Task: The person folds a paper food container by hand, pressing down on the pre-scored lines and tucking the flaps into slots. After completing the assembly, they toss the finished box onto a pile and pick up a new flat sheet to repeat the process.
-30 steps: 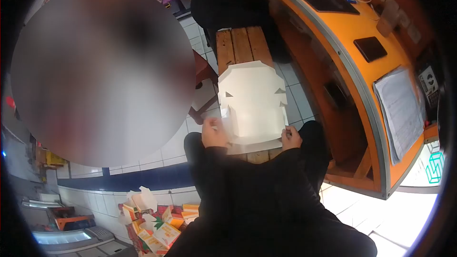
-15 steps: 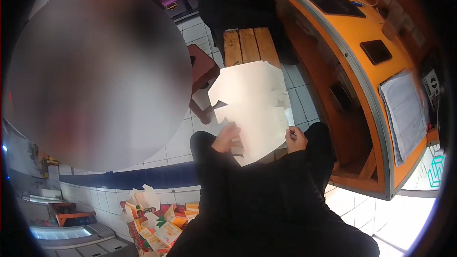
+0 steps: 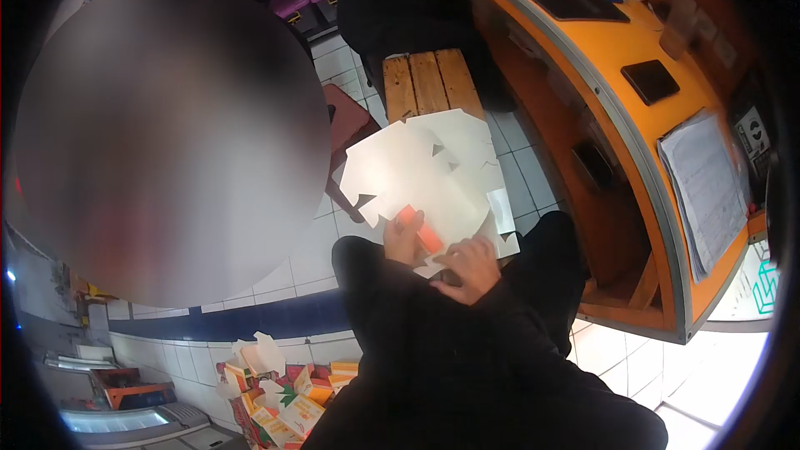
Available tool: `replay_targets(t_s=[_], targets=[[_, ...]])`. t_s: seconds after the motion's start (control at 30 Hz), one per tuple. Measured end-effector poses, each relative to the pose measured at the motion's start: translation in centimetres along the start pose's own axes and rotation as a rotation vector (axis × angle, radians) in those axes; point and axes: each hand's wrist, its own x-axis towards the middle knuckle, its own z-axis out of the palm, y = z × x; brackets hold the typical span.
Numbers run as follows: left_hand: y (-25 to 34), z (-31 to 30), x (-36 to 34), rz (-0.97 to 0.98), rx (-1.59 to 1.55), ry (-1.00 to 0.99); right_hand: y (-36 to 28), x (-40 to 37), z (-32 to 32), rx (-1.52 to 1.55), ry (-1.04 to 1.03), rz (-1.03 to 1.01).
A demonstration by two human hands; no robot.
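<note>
A flat white cardboard box blank (image 3: 433,158) with cut flaps and slots lies over my lap and the near end of a slatted wooden bench (image 3: 435,83). My left hand (image 3: 403,237) is closed on its near left side, where a folded-up strip shows an orange printed face. At the near edge, my right hand (image 3: 471,268) has its fingers bent over a flap, with the thumb below. The left fingertips are partly hidden by the folded strip.
Assembled printed boxes (image 3: 292,408) lie piled at the lower left. An orange counter (image 3: 612,58) on the right carries a tablet (image 3: 569,0), a phone (image 3: 650,82) and papers (image 3: 704,192). A brown stool (image 3: 346,121) stands left of the bench; a person in black (image 3: 400,17) is beyond.
My right hand has moved left from the right edge to the near edge. My left hand has folded up a strip, exposing its orange side. The cardboard has turned slightly.
</note>
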Motion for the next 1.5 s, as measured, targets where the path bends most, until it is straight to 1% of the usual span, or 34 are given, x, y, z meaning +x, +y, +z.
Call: replay_targets(t_s=[0.03,0.1,0.13,0.2,0.23,0.27,0.3,0.37,0.4,0.43,0.47,0.5,0.53,0.6,0.63,0.67,0.7,0.73,0.77,0.8,0.87,0.9,0.97,1.0,1.03,1.1,1.13,1.17,1.23,1.3,1.37,1.4,1.43,1.5], targets=[[-0.1,0.0,0.1,-0.039,-0.018,0.015,0.2,-0.4,0.8,0.002,0.005,0.002],[-0.2,0.3,-0.3,-0.024,0.015,0.024,1.1,-1.2,3.1,-0.045,0.081,-0.013],[0.3,0.8,-0.9,-0.015,0.044,0.034,1.1,-1.3,3.4,-0.041,0.081,-0.014],[2.0,1.9,-2.7,-0.033,-0.022,0.020,1.3,-1.3,3.6,0.081,0.168,0.186],[2.6,2.5,-3.3,-0.051,-0.088,0.002,1.4,-1.4,3.9,0.080,0.167,0.185],[1.2,2.0,-2.7,-0.051,-0.091,0.003,1.3,-1.5,4.2,0.089,0.212,0.291],[-1.4,1.0,-1.6,0.014,0.043,0.032,1.3,-1.6,4.6,0.100,0.257,0.398],[-2.6,0.8,-1.6,0.073,0.179,0.064,1.3,-1.8,4.9,0.092,0.232,0.430],[-1.7,1.5,-2.4,0.017,0.113,0.019,1.3,-1.8,5.0,0.083,0.211,0.461],[-1.0,2.1,-2.9,-0.038,0.046,-0.027,1.4,-1.7,5.1,0.083,0.211,0.461],[-0.4,2.7,-3.4,-0.038,0.045,-0.028,1.6,-1.6,5.1,0.045,0.168,0.445],[-0.1,3.1,-3.8,-0.060,0.099,-0.065,1.5,-1.5,5.0,0.007,0.124,0.429],[0.1,3.2,-4.0,-0.082,0.154,-0.102,1.4,-1.3,4.8,0.006,0.125,0.429],[-1.2,2.3,-3.2,-0.046,0.164,-0.118,1.1,-0.8,4.3,-0.059,0.230,0.386],[-1.9,1.9,-2.7,-0.014,0.172,-0.134,1.5,-0.9,4.6,-0.059,0.230,0.382],[-2.6,1.2,-2.2,-0.015,0.171,-0.132,2.2,-1.3,5.3,0.049,0.174,0.437],[-2.5,0.6,-1.8,-0.117,-0.046,-0.133,2.5,-1.4,5.7,0.157,0.118,0.490],[-2.3,-0.1,-1.5,-0.215,-0.261,-0.134,2.7,-1.5,6.1,0.158,0.118,0.489],[-1.9,-1.0,-1.2,-0.211,-0.260,-0.134,2.9,-1.4,6.5,0.211,0.033,0.599],[-0.7,-1.4,-1.2,-0.201,-0.274,-0.048,3.0,-1.1,6.8,0.265,-0.052,0.708],[2.0,-0.6,-1.9,-0.149,-0.281,0.165,2.6,-0.6,7.5,0.243,-0.080,0.713],[1.9,-1.1,-1.1,-0.146,-0.279,0.170,2.3,-0.4,7.8,0.216,-0.111,0.720],[0.1,-3.1,1.3,-0.123,0.066,0.269,2.4,-0.4,9.0,0.184,-0.146,0.708],[-0.4,-2.9,1.5,-0.001,0.129,0.315,2.7,-0.3,9.6,0.148,-0.176,0.698],[-0.9,-3.2,1.3,0.004,0.127,0.316,2.9,-0.3,10.2,0.148,-0.175,0.694],[-1.5,-3.4,0.6,0.090,0.284,0.268,3.3,-0.4,11.1,0.135,-0.127,0.670],[-1.8,-2.6,-0.2,0.077,0.196,0.307,3.2,0.0,11.0,0.137,-0.125,0.671],[-2.2,-2.1,-0.7,0.076,0.198,0.308,3.1,0.2,10.8,0.154,-0.133,0.690],[-3.5,-1.6,-1.6,0.188,0.292,0.315,3.2,0.3,11.0,0.170,-0.148,0.708],[-4.4,-0.6,-2.6,0.207,0.350,0.314,4.1,-0.1,11.8,0.168,-0.147,0.687],[-4.4,0.3,-3.4,0.258,0.472,0.303,5.0,-0.6,12.7,0.177,-0.147,0.672],[-2.8,1.3,-4.5,0.283,0.646,0.347,5.3,-0.7,12.9,0.187,-0.140,0.662],[-2.7,1.3,-4.7,0.286,0.644,0.347,4.6,-0.2,12.3,0.186,-0.138,0.660],[-2.3,1.3,-4.9,0.308,0.691,0.249,3.5,0.8,11.4,0.299,-0.022,0.640]])
